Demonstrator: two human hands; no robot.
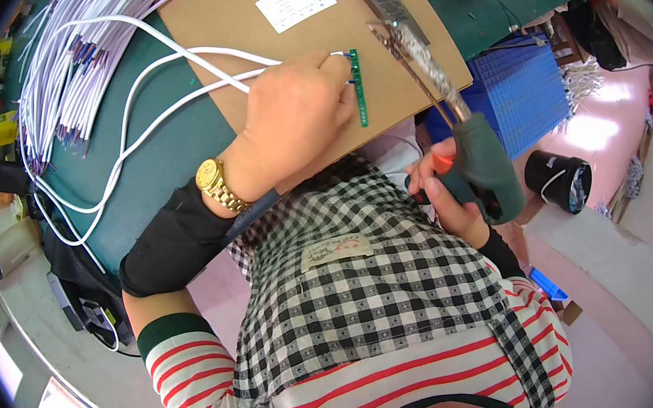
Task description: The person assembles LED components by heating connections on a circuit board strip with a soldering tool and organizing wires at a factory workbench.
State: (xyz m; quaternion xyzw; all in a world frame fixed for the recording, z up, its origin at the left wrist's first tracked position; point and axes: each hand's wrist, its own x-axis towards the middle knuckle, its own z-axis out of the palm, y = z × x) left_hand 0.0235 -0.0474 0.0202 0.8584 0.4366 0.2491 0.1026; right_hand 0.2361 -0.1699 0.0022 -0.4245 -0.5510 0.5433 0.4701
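Observation:
My left hand (297,119) rests on a brown board (408,74), fingers pinched on the end of a white cable (190,62) held against a narrow green circuit strip (359,87). A gold watch sits on that wrist. My right hand (442,195) grips the dark green handle of a soldering iron (483,166). Its long foil-wrapped shaft points up toward the strip, and the tip hovers just right of it.
A bundle of white cables (75,47) with coloured wire ends lies at the upper left on the green mat (168,157). A white label (295,2) lies on the board. A blue crate (523,89) and a black bucket (557,178) stand to the right.

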